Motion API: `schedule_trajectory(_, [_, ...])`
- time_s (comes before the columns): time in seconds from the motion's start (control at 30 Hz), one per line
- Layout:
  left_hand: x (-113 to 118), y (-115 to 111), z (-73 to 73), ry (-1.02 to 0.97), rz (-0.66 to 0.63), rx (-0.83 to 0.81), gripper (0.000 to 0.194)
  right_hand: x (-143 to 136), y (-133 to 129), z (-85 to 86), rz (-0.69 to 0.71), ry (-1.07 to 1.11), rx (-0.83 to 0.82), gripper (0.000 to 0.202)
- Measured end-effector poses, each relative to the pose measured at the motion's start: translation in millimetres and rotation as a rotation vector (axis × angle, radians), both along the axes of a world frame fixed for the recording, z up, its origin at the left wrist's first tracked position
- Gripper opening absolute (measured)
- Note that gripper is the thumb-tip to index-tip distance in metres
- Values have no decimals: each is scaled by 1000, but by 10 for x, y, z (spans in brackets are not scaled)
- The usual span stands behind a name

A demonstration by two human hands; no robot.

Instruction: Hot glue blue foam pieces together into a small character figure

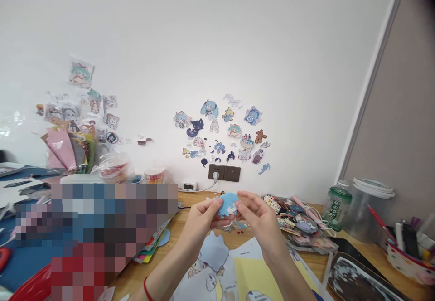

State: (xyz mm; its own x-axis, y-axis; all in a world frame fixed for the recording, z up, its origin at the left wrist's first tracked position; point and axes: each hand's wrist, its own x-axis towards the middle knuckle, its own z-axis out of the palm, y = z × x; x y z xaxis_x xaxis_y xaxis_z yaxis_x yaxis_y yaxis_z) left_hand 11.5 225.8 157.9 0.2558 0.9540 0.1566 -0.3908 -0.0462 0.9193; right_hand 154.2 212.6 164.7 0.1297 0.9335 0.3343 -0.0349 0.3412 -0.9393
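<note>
Both my hands are raised over the desk with a small light-blue cutout (228, 203) between them. It is flat and rounded, with a white patch at its lower right. My left hand (206, 212) pinches its left side, thumb on the near face. On the other side, my right hand (255, 208) grips the right edge with thumb and fingers. My fingertips cover parts of both edges. Under my hands lie a larger pale-blue cutout (214, 250), white paper with printed figures, and a yellow sheet (256, 276).
At the right are a plate of cutouts (302, 226), a green bottle (337, 206), a clear lidded tub (369, 210) and a pen holder (411, 260). A plug (215, 177) sits in the wall socket, below several stickers. Pixelation hides the left foreground.
</note>
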Motion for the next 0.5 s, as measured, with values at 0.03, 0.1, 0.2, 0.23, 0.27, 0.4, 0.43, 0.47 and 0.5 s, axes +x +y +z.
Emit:
schedule_trajectory(0.03, [-3,-3,5,-5,-6,-6,38,2,1,0,7,-12,7,36])
schedule_trajectory(0.1, [-8,-9,16,-23,-31,-27,36,8,9,-4,11,-19,10,34])
schedule_trajectory(0.2, [-9,-16,24,-91,-98,-70,30,18,21,-14,-24,-9,1,35])
schedule_trajectory(0.23, [-8,-17,23,-121,-122,-81,28,20,23,-16,-38,-11,-2,35])
schedule_trajectory(0.27, [-8,-17,18,-146,-142,-84,27,20,24,-18,-47,-15,-2,35])
schedule_trajectory(0.4, [-6,-17,-5,-166,-201,-46,27,2,23,-24,-69,11,31,30])
schedule_trajectory(0.43, [-4,-19,-9,-166,-206,-42,27,-6,23,-25,-82,29,40,29])
schedule_trajectory(0.47, [0,-22,-11,-169,-208,-46,27,-14,22,-25,-99,48,44,29])
schedule_trajectory(0.5, [5,-25,-12,-175,-210,-55,26,-21,19,-23,-113,62,43,30])
